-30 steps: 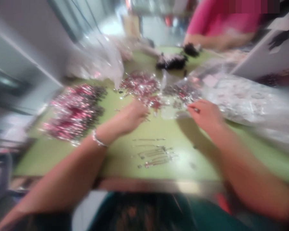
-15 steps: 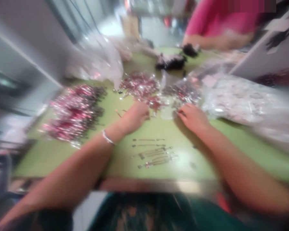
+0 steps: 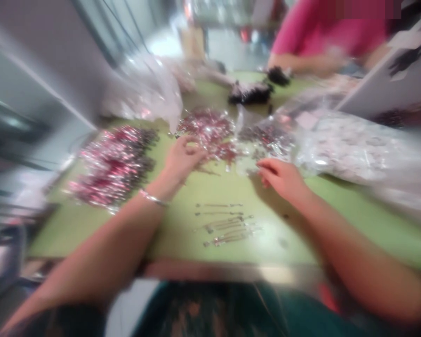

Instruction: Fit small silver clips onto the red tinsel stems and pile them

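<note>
My left hand is at the near left edge of a loose pile of shiny pink and silver pieces. Its thumb and fingers bend together in a ring; blur hides what is between the tips. A few thin strips lie on the table just under it. My right hand hovers beside a clear plastic bag, fingertips pinched together, their contents too small to make out. Between my forearms, several thin strips with small metal ends lie in a rough column on the green table.
A big heap of pink and silver packets sits at the left. Beyond it stands a clear bag. A large bag of pale pieces fills the right. Dark bundles lie farther back, near a person in pink.
My left hand has moved up and left, its fingers lifting into a ring and uncovering strips beneath. My right hand has stayed near the clear bag, its fingers slightly turned.
</note>
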Available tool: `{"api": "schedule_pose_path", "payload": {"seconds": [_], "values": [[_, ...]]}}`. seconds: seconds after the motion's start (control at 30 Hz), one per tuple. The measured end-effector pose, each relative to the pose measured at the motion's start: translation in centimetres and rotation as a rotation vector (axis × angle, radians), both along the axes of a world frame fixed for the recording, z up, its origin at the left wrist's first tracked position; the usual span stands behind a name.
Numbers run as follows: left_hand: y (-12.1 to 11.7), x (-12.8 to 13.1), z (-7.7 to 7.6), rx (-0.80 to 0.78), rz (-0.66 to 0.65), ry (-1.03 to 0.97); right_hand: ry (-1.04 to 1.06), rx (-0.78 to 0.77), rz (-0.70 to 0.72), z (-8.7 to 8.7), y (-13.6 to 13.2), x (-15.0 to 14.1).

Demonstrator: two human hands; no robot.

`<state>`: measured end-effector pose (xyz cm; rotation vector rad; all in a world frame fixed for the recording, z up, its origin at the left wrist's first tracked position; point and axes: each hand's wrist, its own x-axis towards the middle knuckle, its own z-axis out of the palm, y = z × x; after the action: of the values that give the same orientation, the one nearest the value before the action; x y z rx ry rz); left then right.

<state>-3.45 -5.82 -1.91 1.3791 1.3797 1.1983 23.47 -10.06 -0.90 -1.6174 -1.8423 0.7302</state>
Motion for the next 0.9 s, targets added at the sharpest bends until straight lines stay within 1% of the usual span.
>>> {"api": "schedule_pose_path", "payload": {"seconds": [0.07, 0.2, 0.3, 0.37, 0.43, 0.53, 0.67, 0.77, 0.9], "values": [[0.1, -0.1, -0.2, 0.006, -0.024, 0.060, -0.006, -0.014, 0.014, 0.0, 0.0, 0.0], [-0.2, -0.3, 0.0, 0.114, -0.053, 0.356, -0.050, 0.015, 0.044, 0.0, -0.1, 0.1], [-0.6, -0.4, 0.7, 0.066, -0.071, 0.488, -0.071, 0.019, 0.068, 0.0, -0.2, 0.2], [-0.9, -0.4, 1.3, 0.009, -0.071, 0.500, -0.081, 0.016, 0.082, 0.0, -0.2, 0.3], [-1.0, -0.3, 1.6, -0.016, -0.091, 0.489, -0.093, 0.015, 0.097, -0.1, -0.2, 0.4], [-1.1, -0.3, 1.5, 0.021, -0.137, 0.481, -0.141, 0.035, 0.124, -0.3, -0.2, 0.6], [-1.0, -0.3, 1.0, 0.084, -0.145, 0.455, -0.214, 0.127, 0.198, -0.8, 0.0, 0.7], [-1.0, -0.1, 0.9, 0.092, -0.148, 0.421, -0.194, 0.177, 0.246, -0.8, 0.0, 0.6], [-1.6, 0.7, 1.1, 0.091, -0.160, 0.357, -0.078, 0.159, 0.258, -0.2, -0.8, -0.8]]}}
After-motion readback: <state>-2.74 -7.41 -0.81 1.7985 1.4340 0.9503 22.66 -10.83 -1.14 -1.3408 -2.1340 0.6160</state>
